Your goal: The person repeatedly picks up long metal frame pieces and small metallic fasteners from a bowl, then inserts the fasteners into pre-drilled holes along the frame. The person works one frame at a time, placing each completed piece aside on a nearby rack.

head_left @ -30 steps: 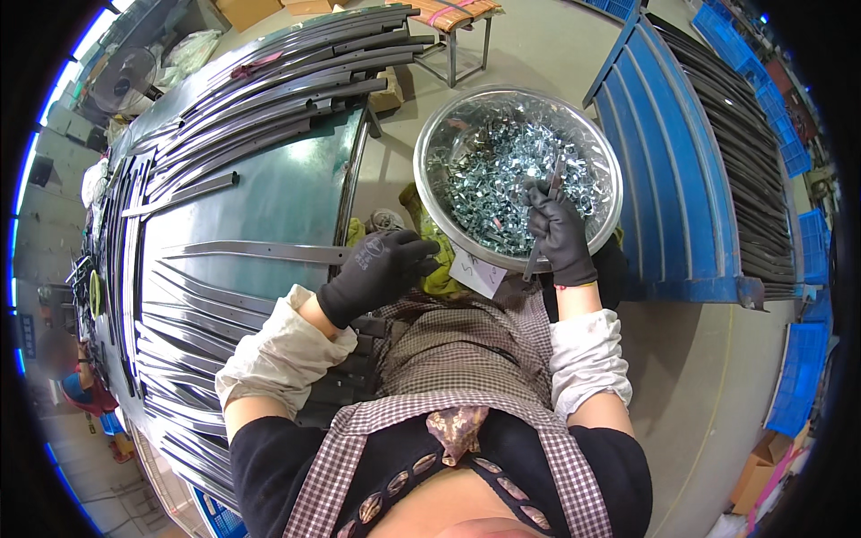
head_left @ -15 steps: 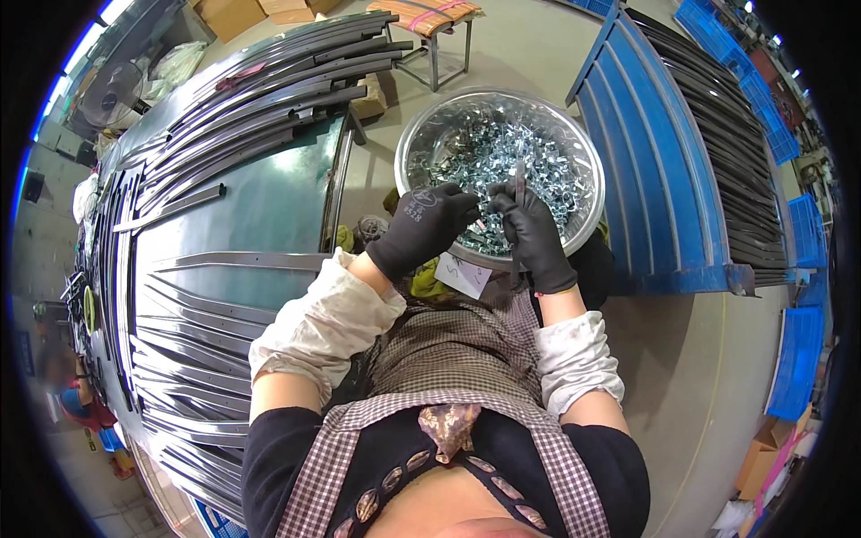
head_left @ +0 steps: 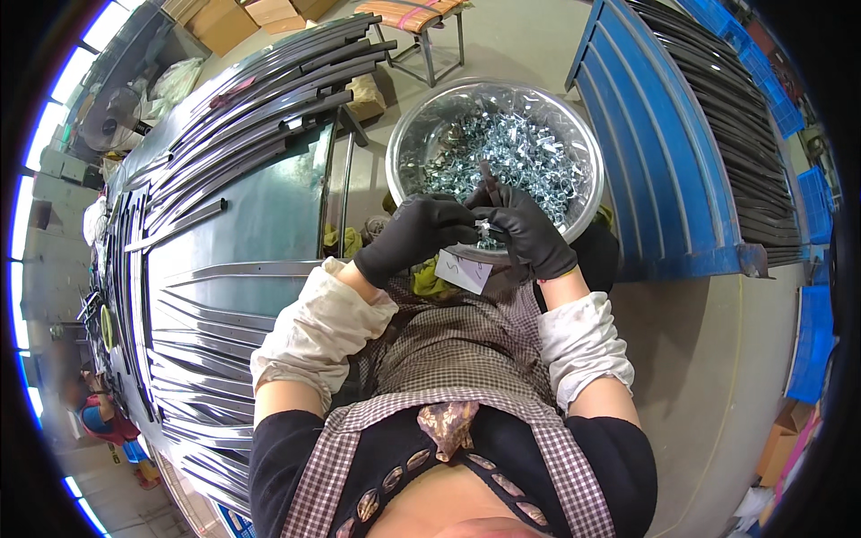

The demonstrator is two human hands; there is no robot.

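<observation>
Both my hands wear black gloves and meet over the near rim of a large round metal basin (head_left: 587, 211). The basin holds a heap of small shiny metal clips (head_left: 502, 148). Between my fingertips sits one small bright metal clip (head_left: 484, 229). My left hand (head_left: 417, 235) is closed, its fingers pinched at that clip. My right hand (head_left: 531, 235) is closed around a slim dark strip-like tool (head_left: 487, 175), whose upper end sticks up past the fingers. The right fingertips also touch the clip; how they grip it is partly hidden.
On the left, a green table (head_left: 269, 193) bears many long dark metal strips (head_left: 260, 94). A blue metal rack (head_left: 659, 152) with more dark strips stands on the right. A stool (head_left: 417, 18) is beyond the basin. A white paper tag (head_left: 462, 271) hangs at its near side.
My hands have drawn together and slightly down toward the near rim. A bright clip now shows between the fingertips. The dark tool has tilted leftward.
</observation>
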